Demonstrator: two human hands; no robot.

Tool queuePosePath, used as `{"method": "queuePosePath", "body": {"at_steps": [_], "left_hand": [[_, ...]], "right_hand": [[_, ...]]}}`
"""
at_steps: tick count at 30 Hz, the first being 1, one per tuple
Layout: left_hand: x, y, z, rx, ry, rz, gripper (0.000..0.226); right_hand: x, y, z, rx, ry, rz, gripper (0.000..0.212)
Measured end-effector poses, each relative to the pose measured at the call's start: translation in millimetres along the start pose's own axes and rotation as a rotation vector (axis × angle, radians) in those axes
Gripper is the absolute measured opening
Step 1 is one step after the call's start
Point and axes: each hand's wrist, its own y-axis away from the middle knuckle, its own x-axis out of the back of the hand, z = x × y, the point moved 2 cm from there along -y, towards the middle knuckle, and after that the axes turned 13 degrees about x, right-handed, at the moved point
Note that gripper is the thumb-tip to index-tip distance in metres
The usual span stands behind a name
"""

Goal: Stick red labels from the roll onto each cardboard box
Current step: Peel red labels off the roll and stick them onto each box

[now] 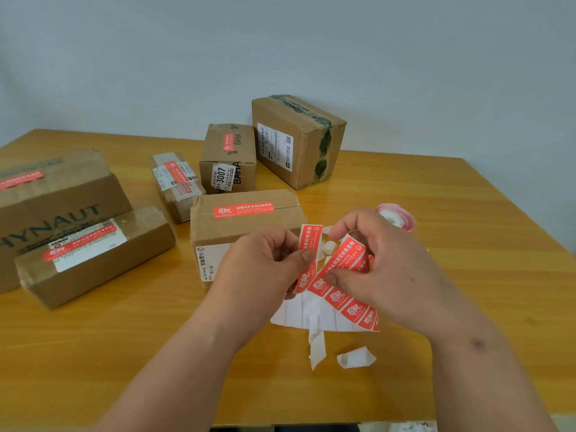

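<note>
Nearest the camera, two torn scraps of white backing paper [355,357] lie on the wooden table [467,307], cast-offs from labels already peeled. Just above them both hands work over a strip of label sheet [352,307] that trails down onto the table. The left hand [265,266] pinches one red label [308,251] between thumb and fingertips, holding it upright and apart from the rest. The right hand [383,260] grips the next labels and their backing, thumb pressed on the strip to steady it, so the label in the left hand looks to be in the act of coming off.

Right behind the hands sits a cardboard box [246,219] with a red label along its top. The label roll [396,216] rests just beyond the right hand, within easy reach. To the left a flat box [93,254] and the large box behind it [56,194] both carry red labels; further back, so do a small taped parcel [177,182] and a box marked 3007 [229,157]. Farthest, the box with green tape [299,138] shows no red label on its visible faces, so it is probably the next one.
</note>
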Motion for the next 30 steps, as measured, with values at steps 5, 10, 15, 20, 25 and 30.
{"method": "queuePosePath", "body": {"at_steps": [5, 10, 15, 20, 25, 30], "left_hand": [[2.0, -2.0, -0.2, -0.002, -0.008, 0.05, 0.014], [1.8, -2.6, -1.8, -0.016, -0.042, 0.086, 0.013], [2.3, -4.3, -3.1, -0.01, -0.065, 0.115, 0.013], [3.0, -5.5, -3.8, -0.007, -0.038, 0.14, 0.01], [7.2, -5.5, -4.0, -0.016, 0.008, 0.162, 0.007], [7.6, -3.8, -2.5, 0.008, 0.044, 0.115, 0.005]], "right_hand": [[1.7, 0.9, 0.5, 0.001, -0.012, 0.021, 0.035], [2.9, 2.6, 2.7, -0.01, -0.045, 0.033, 0.034], [7.2, 4.9, 4.2, -0.03, -0.132, 0.075, 0.032], [12.0, 6.5, 9.4, -0.059, -0.188, 0.127, 0.03], [17.2, 4.9, 17.2, -0.11, -0.121, 0.217, 0.031], [9.6, -4.3, 25.2, -0.123, 0.294, 0.408, 0.054]]}}
